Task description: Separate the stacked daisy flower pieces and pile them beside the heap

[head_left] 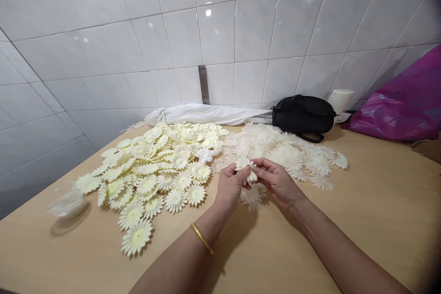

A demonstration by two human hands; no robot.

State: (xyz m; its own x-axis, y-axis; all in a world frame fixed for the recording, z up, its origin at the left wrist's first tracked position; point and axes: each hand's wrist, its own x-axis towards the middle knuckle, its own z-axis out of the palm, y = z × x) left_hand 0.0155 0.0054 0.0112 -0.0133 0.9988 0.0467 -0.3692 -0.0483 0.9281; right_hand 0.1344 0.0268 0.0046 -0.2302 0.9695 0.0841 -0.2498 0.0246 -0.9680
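Note:
Both of my hands meet near the middle of the table, pinching one small white flower piece between thumbs and fingers. My left hand holds its left side, with a gold bangle on that wrist. On the flower's right side, my right hand is closed with its thumb on the petals. Just below the hands lie translucent white petal pieces. A large heap of pale yellow flowers spreads to the left, and a pile of whiter, translucent flowers lies behind and to the right.
A black case stands at the back right beside a white cylinder and a purple plastic bag. White cloth or plastic runs along the tiled wall. A clear container with whitish contents sits at the table's left.

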